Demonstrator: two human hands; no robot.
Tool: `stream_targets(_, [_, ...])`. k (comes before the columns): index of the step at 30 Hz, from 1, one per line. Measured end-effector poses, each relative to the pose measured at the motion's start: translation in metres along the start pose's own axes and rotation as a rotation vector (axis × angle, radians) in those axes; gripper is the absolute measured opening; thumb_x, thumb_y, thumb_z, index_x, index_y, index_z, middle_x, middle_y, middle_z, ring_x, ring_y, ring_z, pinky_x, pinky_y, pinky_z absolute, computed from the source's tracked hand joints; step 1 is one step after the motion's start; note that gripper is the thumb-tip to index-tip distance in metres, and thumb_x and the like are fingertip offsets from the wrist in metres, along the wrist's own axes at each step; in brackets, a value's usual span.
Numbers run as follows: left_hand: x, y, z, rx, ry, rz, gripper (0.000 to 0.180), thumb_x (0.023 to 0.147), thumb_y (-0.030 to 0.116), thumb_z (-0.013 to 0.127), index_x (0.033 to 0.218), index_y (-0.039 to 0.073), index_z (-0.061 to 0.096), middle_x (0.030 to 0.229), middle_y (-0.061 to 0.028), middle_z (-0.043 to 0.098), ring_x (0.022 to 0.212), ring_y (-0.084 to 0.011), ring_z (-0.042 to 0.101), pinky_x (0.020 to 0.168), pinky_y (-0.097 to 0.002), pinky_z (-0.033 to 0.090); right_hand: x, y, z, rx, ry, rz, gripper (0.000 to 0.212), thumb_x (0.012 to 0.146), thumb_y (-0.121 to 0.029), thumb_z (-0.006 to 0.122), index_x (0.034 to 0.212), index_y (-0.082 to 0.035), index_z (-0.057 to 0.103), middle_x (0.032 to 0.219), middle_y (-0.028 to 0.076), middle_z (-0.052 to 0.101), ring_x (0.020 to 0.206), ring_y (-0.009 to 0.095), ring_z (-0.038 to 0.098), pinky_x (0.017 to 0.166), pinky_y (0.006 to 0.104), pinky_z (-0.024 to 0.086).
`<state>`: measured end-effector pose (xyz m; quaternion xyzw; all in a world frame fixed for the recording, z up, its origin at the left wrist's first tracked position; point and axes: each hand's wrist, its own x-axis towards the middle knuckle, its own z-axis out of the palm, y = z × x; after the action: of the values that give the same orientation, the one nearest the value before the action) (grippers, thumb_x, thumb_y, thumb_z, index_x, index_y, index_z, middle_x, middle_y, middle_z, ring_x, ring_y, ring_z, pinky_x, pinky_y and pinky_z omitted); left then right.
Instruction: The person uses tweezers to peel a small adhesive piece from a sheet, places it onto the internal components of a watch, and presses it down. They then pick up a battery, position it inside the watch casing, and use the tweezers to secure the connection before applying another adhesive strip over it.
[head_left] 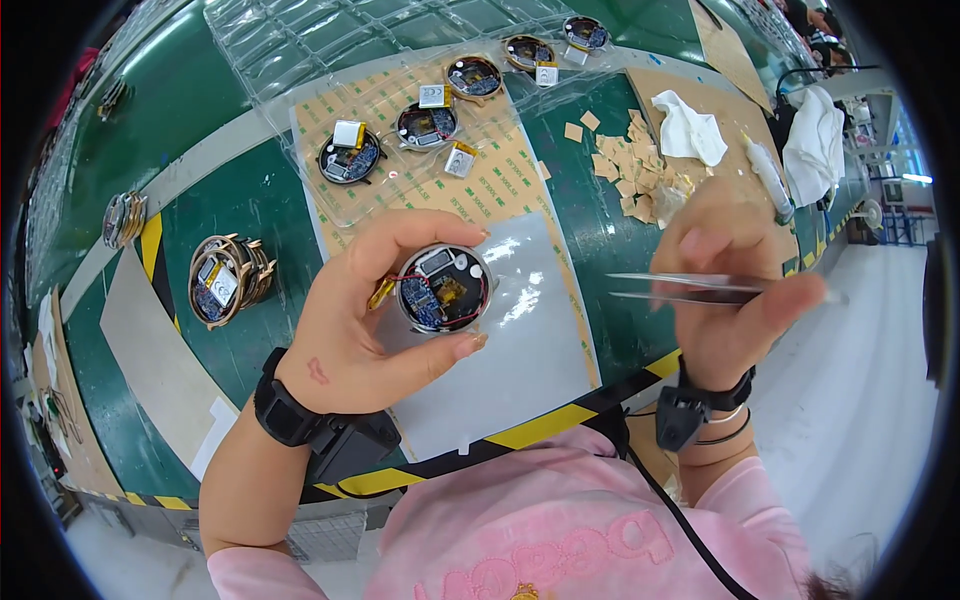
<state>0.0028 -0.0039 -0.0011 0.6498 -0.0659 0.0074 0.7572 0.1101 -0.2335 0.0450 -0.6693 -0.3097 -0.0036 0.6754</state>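
Note:
My left hand (345,325) grips a round watch case (462,291) by its rim, between thumb and fingers, over the pale sheet. Its open side faces up, showing a blue circuit board, a black interior and thin red wires. A small yellow-edged battery (381,292) sticks out at the case's left side, beside my palm. To the right, my right hand (722,265) is closed on metal tweezers (690,288). Their tips point left, apart from each other and from the watch case, with nothing visible between them.
A clear plastic tray (345,205) beyond my hands carries several open watch cases with batteries. Stacked watch cases (232,282) stand at left. Small tan squares (630,165), a white cloth (690,128) and a white tube (768,178) lie at the back right. Striped tape (540,427) marks the table's near edge.

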Motion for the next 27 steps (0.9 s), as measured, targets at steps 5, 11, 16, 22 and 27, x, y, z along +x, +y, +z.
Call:
stream_targets(5, [0.003,0.004,-0.001,0.071,-0.034,0.028,0.054,0.068,-0.004,0.071,0.119,0.001,0.053,0.114,-0.0083,0.056,0.104,-0.0158,0.057,0.089,-0.0279,0.045,0.015,0.008,0.014,0.038,-0.600,-0.084,0.034,0.083,-0.035,0.069,0.081,-0.004,0.055,0.082,0.008,0.047,0.058,0.014,0.054,0.058,0.0230,0.043])
stream_targets(11, [0.006,0.000,-0.005,0.211,-0.055,0.137,0.060,0.064,-0.002,0.075,0.118,-0.002,0.050,0.114,-0.0106,0.055,0.102,-0.0160,0.057,0.086,-0.0255,0.045,0.009,0.005,0.029,0.098,-0.445,0.254,0.026,0.070,-0.011,0.078,0.083,-0.003,0.056,0.084,0.011,0.057,0.063,0.017,0.057,0.065,0.0265,0.048])
stream_targets(16, [0.006,0.000,-0.005,0.229,-0.059,0.129,0.061,0.062,-0.002,0.075,0.118,-0.002,0.051,0.115,-0.0109,0.055,0.105,-0.0164,0.055,0.088,-0.0265,0.044,0.011,0.008,0.026,-0.038,-0.485,0.103,0.026,0.066,-0.004,0.077,0.084,-0.001,0.058,0.085,0.015,0.062,0.072,0.021,0.061,0.068,0.0286,0.050])
stream_targets(22, [0.007,-0.001,-0.006,0.277,-0.087,0.132,0.061,0.061,-0.003,0.074,0.117,-0.001,0.051,0.115,-0.0109,0.055,0.106,-0.0172,0.055,0.089,-0.0266,0.044,0.015,0.011,0.023,-0.035,-0.530,0.077,0.026,0.066,-0.003,0.077,0.085,0.000,0.059,0.085,0.016,0.063,0.074,0.022,0.063,0.067,0.0279,0.050])
stream_targets(27, [0.007,-0.003,-0.007,0.301,-0.093,0.166,0.060,0.061,-0.003,0.074,0.116,-0.001,0.051,0.116,-0.0111,0.055,0.107,-0.0177,0.055,0.089,-0.0268,0.044,0.014,0.015,0.022,0.049,-0.556,0.123,0.025,0.067,-0.002,0.076,0.084,-0.001,0.059,0.084,0.016,0.063,0.074,0.021,0.063,0.065,0.0272,0.050])
